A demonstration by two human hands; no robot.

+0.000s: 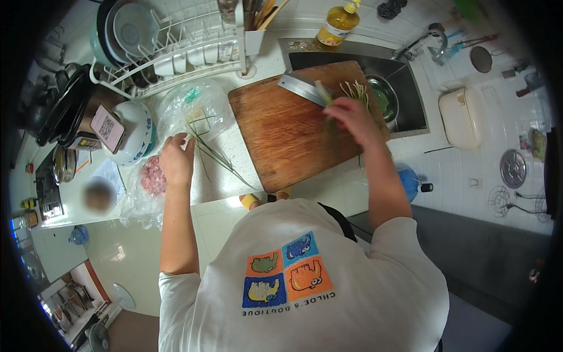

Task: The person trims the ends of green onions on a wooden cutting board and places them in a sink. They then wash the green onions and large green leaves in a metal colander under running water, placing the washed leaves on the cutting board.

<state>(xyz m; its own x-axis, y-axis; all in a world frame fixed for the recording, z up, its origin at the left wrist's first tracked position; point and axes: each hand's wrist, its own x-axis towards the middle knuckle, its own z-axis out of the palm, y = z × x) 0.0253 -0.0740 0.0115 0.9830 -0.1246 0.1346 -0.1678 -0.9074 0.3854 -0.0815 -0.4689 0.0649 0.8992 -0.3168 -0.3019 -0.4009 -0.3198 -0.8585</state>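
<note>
My right hand [352,115] is raised over the right part of a wooden cutting board [281,127], its fingers closed on a blurred green onion [325,93]. Just beyond the fingers a cleaver [301,88] lies on the board. A bunch of green onions [354,90], white ends outward, rests at the board's right edge, partly behind my forearm. My left hand [177,156] is over the counter left of the board, beside thin green onion leaves [215,156]; whether its fingertips grip one, I cannot tell. Pink minced meat [152,177] in a plastic bag lies by that hand.
The board overlaps a steel sink [407,103] holding a metal bowl [387,99]. Beyond stand a yellow soap bottle [336,27] and a white dish rack [193,57]. A clear plastic bag [176,105], a phone [107,127] and a white lidded pot [136,132] are at the left.
</note>
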